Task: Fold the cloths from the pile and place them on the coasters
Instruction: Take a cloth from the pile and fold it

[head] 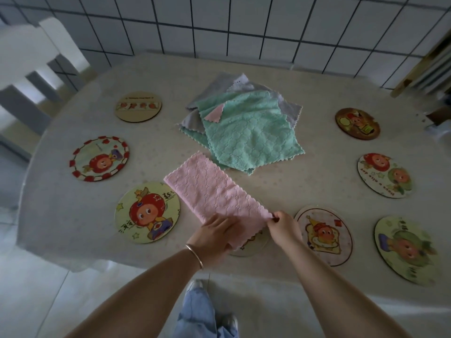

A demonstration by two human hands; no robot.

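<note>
A pink cloth (pixel 214 191), folded into a long strip, lies diagonally on the table in front of me. My left hand (pixel 214 231) grips its near end from the left. My right hand (pixel 283 224) pinches its near right corner. The strip's near end covers most of a round coaster (pixel 251 245) at the table's front edge. The pile of cloths (pixel 244 128) sits in the table's middle, with green ones on top, grey ones beneath and a pink corner showing.
Round picture coasters ring the beige table (pixel 170 76): three on the left (pixel 147 215), (pixel 99 158), (pixel 138 106), and several on the right (pixel 323 234), (pixel 405 250), (pixel 384 175), (pixel 357 123). A white chair (pixel 31 67) stands at the far left. A tiled wall runs behind.
</note>
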